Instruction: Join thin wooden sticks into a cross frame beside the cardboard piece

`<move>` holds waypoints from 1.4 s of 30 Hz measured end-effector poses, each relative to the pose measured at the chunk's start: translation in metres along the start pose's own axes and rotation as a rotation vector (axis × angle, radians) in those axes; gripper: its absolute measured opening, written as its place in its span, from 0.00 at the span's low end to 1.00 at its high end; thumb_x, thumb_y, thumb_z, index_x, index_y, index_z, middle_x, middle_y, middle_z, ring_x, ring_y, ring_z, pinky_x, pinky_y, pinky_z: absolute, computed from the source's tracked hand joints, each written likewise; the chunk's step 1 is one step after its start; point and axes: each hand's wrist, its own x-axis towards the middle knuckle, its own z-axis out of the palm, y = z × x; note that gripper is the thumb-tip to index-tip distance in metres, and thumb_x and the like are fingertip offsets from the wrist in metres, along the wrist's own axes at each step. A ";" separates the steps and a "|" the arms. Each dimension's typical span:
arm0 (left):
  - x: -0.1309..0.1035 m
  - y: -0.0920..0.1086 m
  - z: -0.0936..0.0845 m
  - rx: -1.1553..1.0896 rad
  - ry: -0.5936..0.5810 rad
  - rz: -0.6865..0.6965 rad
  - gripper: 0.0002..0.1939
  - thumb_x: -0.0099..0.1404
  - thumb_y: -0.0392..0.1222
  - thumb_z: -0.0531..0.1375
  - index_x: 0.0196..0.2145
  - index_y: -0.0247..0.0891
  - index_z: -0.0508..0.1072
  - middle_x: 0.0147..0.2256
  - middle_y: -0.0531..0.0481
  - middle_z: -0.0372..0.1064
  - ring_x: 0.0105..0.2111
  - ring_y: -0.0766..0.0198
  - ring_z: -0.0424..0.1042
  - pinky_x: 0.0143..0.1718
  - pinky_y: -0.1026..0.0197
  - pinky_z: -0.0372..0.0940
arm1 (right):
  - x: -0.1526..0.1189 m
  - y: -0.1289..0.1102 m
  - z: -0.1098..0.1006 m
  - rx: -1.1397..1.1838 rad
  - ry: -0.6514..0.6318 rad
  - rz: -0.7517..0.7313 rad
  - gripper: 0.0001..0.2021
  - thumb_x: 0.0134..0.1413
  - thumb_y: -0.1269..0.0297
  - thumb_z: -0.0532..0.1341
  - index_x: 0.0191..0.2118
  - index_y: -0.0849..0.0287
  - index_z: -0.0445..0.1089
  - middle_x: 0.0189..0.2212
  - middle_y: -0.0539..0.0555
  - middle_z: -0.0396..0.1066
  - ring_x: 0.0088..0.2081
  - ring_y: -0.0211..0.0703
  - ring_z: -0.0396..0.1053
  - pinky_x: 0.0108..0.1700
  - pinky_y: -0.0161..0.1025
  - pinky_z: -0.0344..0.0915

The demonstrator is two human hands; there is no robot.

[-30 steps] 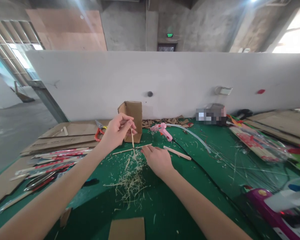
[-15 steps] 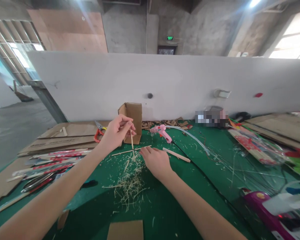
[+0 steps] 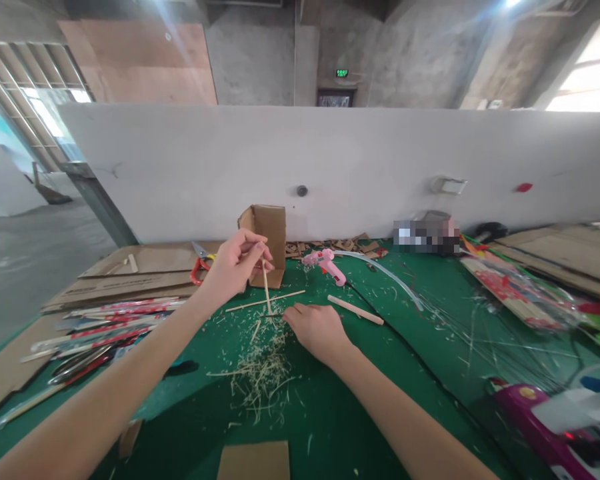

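My left hand (image 3: 245,260) is closed, pinching the top of a thin wooden stick (image 3: 267,287) that slants down to the green tabletop. My right hand (image 3: 317,330) is closed low over the table, with a thin dark blade (image 3: 273,316) sticking out to the left across the stick's lower end. The rest of that tool is hidden in the fingers. Behind the blade lies a second thin wooden stick (image 3: 290,295), flat on the table. A heap of pale wood shavings (image 3: 260,380) spreads in front of the hands.
A folded cardboard piece (image 3: 275,233) stands behind my left hand, near orange-handled scissors (image 3: 199,270). A pink glue gun (image 3: 330,265) and a wooden rod (image 3: 355,311) lie right of centre. Packaged sticks (image 3: 110,323) are at left, a purple power strip (image 3: 530,413) at right.
My right hand has moved slightly right and toward me, and the dark blade now shows at the stick's lower end. The left hand keeps its pinch on the stick.
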 end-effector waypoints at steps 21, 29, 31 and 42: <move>-0.001 0.002 0.001 0.028 0.003 0.001 0.07 0.64 0.44 0.52 0.37 0.39 0.62 0.30 0.50 0.65 0.27 0.67 0.70 0.29 0.63 0.70 | 0.002 0.001 0.002 -0.014 0.037 0.011 0.18 0.64 0.61 0.42 0.36 0.57 0.67 0.29 0.52 0.70 0.30 0.34 0.65 0.26 0.33 0.46; -0.001 0.001 0.000 0.076 -0.021 0.020 0.06 0.65 0.43 0.50 0.38 0.40 0.60 0.31 0.50 0.65 0.27 0.67 0.71 0.29 0.64 0.69 | 0.003 0.001 -0.002 -0.010 -0.032 -0.006 0.17 0.63 0.61 0.43 0.35 0.57 0.67 0.29 0.52 0.70 0.28 0.34 0.66 0.25 0.33 0.45; -0.001 0.001 0.000 0.085 -0.026 0.031 0.07 0.65 0.43 0.50 0.39 0.40 0.60 0.31 0.50 0.65 0.27 0.67 0.71 0.29 0.64 0.69 | 0.003 0.001 -0.001 -0.023 0.017 0.050 0.18 0.64 0.61 0.41 0.37 0.57 0.66 0.31 0.53 0.70 0.29 0.35 0.66 0.25 0.33 0.45; -0.004 0.002 0.001 0.084 -0.006 0.060 0.07 0.65 0.43 0.50 0.40 0.39 0.61 0.32 0.48 0.68 0.28 0.66 0.72 0.31 0.62 0.70 | 0.004 -0.002 0.002 -0.034 0.017 0.092 0.18 0.64 0.59 0.41 0.37 0.56 0.66 0.31 0.52 0.71 0.29 0.35 0.67 0.25 0.33 0.46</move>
